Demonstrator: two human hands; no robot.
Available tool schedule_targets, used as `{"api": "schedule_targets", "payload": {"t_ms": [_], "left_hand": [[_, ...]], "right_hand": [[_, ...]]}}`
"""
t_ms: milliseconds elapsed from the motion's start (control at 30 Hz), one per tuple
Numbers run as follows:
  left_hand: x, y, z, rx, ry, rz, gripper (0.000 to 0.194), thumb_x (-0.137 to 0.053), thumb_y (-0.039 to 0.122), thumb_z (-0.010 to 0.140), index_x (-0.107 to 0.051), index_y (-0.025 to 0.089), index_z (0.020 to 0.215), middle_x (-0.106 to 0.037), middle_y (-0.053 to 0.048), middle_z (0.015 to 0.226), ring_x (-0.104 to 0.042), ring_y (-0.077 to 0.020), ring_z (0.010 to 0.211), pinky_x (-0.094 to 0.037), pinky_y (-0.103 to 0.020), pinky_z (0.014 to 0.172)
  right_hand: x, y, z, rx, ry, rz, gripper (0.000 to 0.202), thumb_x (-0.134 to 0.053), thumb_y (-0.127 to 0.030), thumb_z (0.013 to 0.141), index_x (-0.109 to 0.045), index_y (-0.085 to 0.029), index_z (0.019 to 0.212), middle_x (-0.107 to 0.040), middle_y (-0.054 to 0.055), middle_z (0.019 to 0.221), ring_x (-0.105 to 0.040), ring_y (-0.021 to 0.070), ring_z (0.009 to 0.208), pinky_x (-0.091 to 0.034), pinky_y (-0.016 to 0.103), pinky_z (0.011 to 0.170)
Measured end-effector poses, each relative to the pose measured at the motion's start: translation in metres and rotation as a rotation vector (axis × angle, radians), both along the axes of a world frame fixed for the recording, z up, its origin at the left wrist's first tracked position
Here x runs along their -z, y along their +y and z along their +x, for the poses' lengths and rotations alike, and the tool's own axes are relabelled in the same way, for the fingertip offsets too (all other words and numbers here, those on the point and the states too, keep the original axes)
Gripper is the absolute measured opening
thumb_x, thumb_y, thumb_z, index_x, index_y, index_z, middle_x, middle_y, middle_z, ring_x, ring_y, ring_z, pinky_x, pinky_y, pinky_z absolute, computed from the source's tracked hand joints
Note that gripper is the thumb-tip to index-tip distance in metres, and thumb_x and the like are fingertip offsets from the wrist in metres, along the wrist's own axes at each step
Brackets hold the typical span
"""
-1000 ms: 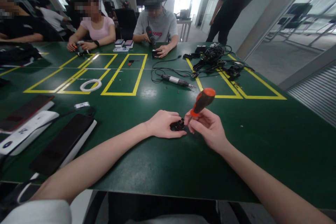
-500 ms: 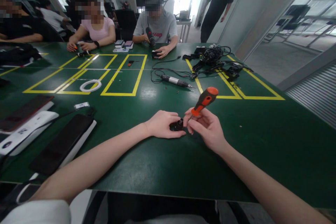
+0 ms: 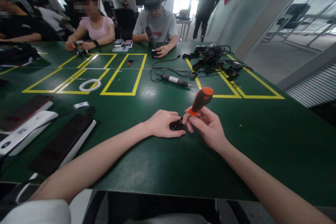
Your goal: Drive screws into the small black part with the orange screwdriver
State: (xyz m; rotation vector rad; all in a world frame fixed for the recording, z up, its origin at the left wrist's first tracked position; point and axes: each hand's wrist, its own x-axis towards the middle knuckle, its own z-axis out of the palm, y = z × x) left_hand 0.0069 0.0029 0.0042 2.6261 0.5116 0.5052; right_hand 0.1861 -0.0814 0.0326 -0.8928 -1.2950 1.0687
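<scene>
A small black part [image 3: 177, 125] with a short upright post rests on the green table [image 3: 154, 164], and my left hand [image 3: 163, 124] is closed around its left side. What kind of part it is, I cannot make out. Just to the right, my right hand [image 3: 207, 126] grips a screwdriver [image 3: 201, 100] with an orange and black handle. The handle leans up and to the right, above the fingers. Its shaft runs down between my fingertips toward the black part; the tip is hidden.
Beyond my hands lies a pen-shaped electric screwdriver [image 3: 175, 80] with a cord. A heap of black cables [image 3: 214, 57] is at the back right. Phones on white blocks [image 3: 63, 143] and a power strip [image 3: 26, 133] stand at left. Across the table a co-worker [image 3: 157, 24] holds a drill.
The screwdriver's handle has swung slightly to the left and turned in my right hand. My left hand and the black part stay in place. A person in the background has walked farther away.
</scene>
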Motion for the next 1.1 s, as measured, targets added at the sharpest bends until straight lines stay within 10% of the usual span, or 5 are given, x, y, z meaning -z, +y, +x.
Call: {"api": "schedule_targets", "payload": {"t_ms": [1100], "left_hand": [[-0.0023, 0.0003, 0.0006, -0.006, 0.030, 0.015, 0.034, -0.068, 0.051, 0.091, -0.068, 0.018, 0.081, -0.065, 0.000, 0.078, -0.065, -0.0142, 0.071, -0.044, -0.025, 0.065]], "right_hand": [[0.0002, -0.0004, 0.0028, 0.037, -0.037, 0.007, 0.036, -0.087, -0.048, 0.079, -0.065, -0.020, 0.082, -0.070, 0.000, 0.069, -0.057, 0.0106, 0.050, -0.053, 0.024, 0.049]]}}
